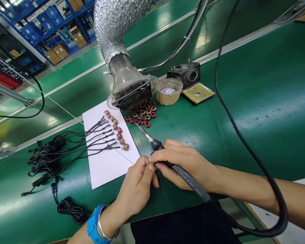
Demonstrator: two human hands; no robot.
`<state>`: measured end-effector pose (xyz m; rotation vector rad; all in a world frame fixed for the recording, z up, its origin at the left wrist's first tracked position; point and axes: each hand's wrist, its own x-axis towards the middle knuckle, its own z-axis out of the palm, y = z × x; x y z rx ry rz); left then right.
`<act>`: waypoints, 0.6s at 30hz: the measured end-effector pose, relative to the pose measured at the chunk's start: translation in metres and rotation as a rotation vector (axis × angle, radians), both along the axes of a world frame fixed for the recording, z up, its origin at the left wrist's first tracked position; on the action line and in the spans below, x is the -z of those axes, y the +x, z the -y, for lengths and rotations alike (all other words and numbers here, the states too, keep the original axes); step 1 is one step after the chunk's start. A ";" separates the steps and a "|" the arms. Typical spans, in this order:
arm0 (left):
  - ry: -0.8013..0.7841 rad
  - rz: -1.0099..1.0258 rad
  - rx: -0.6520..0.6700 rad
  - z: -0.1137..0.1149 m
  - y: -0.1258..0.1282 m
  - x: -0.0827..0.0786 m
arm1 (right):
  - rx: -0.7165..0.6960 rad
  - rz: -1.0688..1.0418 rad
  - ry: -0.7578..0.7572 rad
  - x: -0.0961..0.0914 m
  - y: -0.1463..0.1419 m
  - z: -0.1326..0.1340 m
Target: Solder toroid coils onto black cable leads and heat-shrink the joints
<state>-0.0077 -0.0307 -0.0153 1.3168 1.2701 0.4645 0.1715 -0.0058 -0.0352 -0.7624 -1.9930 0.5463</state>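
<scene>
My right hand (186,162) is wrapped round a grey soldering iron (190,183), whose metal tip points up-left toward a pile of red and black wound coils (142,117). My left hand (137,184), with a blue watch at the wrist, is pinched closed against the right hand's fingers; what it holds is too small to name. Just left of the hands lies a white sheet (109,162) carrying several black leads (101,137) joined to small coils (118,130).
A silver fume duct with a fan (132,96) hangs over the coil pile. Behind it stand a solder pot (169,90), a black iron stand (185,73) and a yellow sponge pad (198,93). Bundled black cables (45,156) lie left on the green bench.
</scene>
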 end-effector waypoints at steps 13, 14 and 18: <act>0.250 -0.257 0.179 -0.001 0.001 -0.015 | 0.019 0.028 -0.021 0.003 -0.003 0.007; 0.238 -0.233 0.170 -0.001 0.001 -0.016 | 0.030 0.026 -0.042 0.003 -0.003 0.009; 0.197 -0.192 0.137 -0.001 0.001 -0.015 | 0.067 0.000 -0.107 0.002 -0.005 0.016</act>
